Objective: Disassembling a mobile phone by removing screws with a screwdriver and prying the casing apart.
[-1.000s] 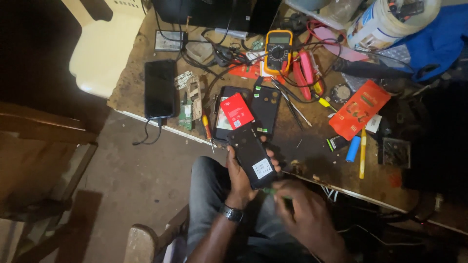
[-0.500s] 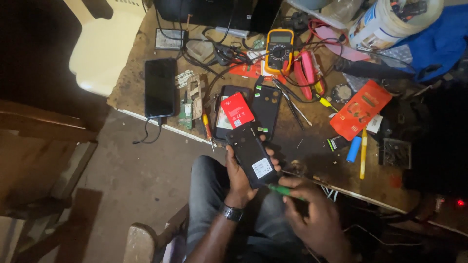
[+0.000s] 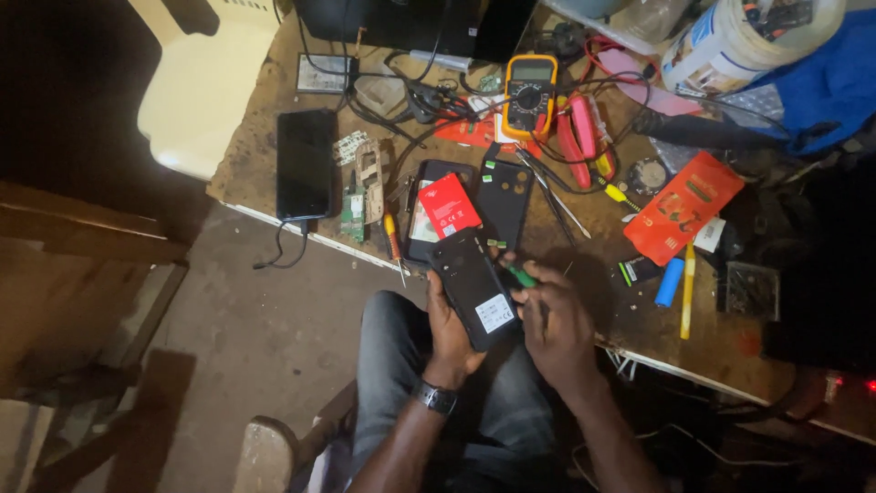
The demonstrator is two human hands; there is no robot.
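My left hand [image 3: 449, 333] grips a black phone [image 3: 473, 288], back up; a small white label [image 3: 495, 313] sits on it near my palm. Just above the grip lies a red battery [image 3: 449, 205] with a printed face. Up and right of it, a yellow meter [image 3: 530, 95] shows a small grey screen [image 3: 534, 69]. Well right of the grip, an orange-red flat packet [image 3: 683, 206]. Far left, a dark phone screen [image 3: 306, 164], blank. Top right, a white tub [image 3: 739, 41] with a blue-and-white label.
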